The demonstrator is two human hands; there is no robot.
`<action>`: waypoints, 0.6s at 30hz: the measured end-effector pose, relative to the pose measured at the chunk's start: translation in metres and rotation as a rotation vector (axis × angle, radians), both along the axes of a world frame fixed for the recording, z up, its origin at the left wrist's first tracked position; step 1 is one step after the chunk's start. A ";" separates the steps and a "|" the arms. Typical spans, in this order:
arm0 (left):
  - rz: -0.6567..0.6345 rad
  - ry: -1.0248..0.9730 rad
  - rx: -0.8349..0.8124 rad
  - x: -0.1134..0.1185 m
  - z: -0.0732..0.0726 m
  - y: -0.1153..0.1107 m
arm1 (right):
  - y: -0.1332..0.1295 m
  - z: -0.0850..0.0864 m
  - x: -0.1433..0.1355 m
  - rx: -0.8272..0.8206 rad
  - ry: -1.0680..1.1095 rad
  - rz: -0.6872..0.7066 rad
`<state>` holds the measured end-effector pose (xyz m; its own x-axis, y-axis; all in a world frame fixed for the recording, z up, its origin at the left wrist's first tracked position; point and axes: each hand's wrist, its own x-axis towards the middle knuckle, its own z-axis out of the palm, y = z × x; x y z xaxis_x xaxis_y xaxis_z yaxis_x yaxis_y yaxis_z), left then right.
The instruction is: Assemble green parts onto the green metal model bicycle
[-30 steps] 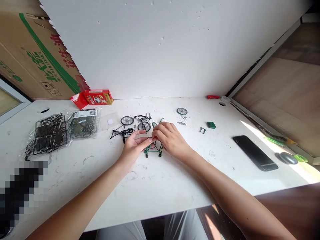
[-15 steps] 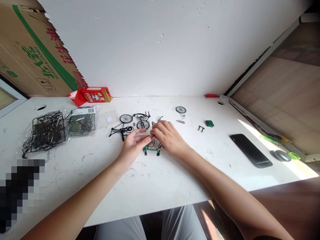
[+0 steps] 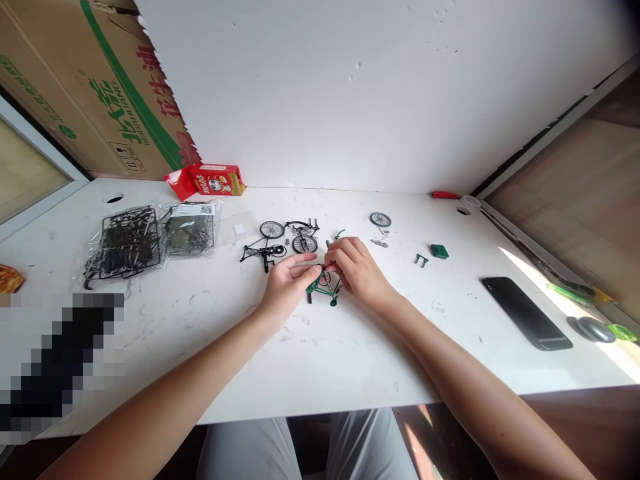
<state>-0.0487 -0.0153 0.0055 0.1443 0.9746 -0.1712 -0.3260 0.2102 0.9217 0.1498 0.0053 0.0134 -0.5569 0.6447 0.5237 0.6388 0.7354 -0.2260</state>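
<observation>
While the left hand (image 3: 287,288) and the right hand (image 3: 363,272) meet near the middle of the tabletop (image 3: 260,383), a little green bike frame (image 3: 326,291) sits just under them. The left thumb and fingers pinch the top of it. The right fingers are bunched up there too, but I can't tell what they grip.

Only the view has swung a bit; both hands keep to the same spot, so this fiddly bit seems not done yet.

Just past the left hand lie black bike parts (image 3: 267,251). Toward the back edge is a green wheel (image 3: 381,219). Toward the right edge are a green box (image 3: 439,251) and a phone (image 3: 527,313). Bags of parts (image 3: 131,241) lie near the left edge.
</observation>
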 end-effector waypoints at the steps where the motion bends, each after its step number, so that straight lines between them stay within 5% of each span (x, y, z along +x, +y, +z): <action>1: -0.001 -0.002 0.003 0.000 -0.001 0.000 | 0.001 0.000 0.000 -0.012 0.027 0.002; 18: -0.047 -0.023 0.089 -0.002 -0.004 0.001 | -0.001 -0.005 0.001 -0.167 0.295 -0.057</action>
